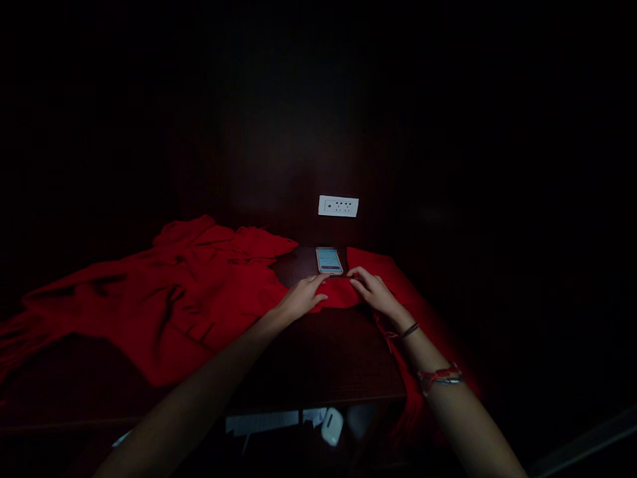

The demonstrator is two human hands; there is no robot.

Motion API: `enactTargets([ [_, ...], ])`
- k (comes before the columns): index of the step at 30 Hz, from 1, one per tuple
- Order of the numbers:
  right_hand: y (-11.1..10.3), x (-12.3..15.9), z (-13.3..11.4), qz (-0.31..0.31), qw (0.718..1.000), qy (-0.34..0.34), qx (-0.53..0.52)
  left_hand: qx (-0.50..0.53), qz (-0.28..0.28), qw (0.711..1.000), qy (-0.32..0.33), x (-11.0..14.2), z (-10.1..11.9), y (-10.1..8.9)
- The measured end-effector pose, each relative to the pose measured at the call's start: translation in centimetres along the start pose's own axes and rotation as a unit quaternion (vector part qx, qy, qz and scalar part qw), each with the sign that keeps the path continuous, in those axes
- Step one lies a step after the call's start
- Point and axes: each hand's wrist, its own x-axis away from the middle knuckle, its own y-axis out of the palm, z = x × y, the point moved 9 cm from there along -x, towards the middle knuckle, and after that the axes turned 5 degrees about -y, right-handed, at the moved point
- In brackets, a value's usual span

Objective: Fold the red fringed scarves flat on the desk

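A red cloth, which looks like a fringed scarf, lies on the dark tabletop, with a flat folded part between my hands. My left hand rests on the left end of this part, fingers stretched and thumb apart. At its right end, my right hand touches the cloth with bent fingers, the thumb and index finger spread. A wide rumpled stretch of red cloth spreads to the left, with fringe at its far left end. More red cloth runs under my right wrist and hangs past the table's edge.
Just beyond my hands lies a phone with a lit screen. A white socket plate is on the dark back wall. Below the tabletop edge, a white rounded case and papers show. Much of the surroundings is too dark to make out.
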Motion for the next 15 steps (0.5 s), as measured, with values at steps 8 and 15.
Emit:
enactTargets([
  [8,0.2,0.4,1.1,-0.046,0.998,0.018,-0.029,0.016,0.009,0.999,-0.039,-0.4,-1.4,-1.7],
  [15,-2.2,0.4,1.4,0.041,0.998,0.039,0.017,-0.009,-0.002,1.000,-0.024,-0.4,-1.2,-1.9],
])
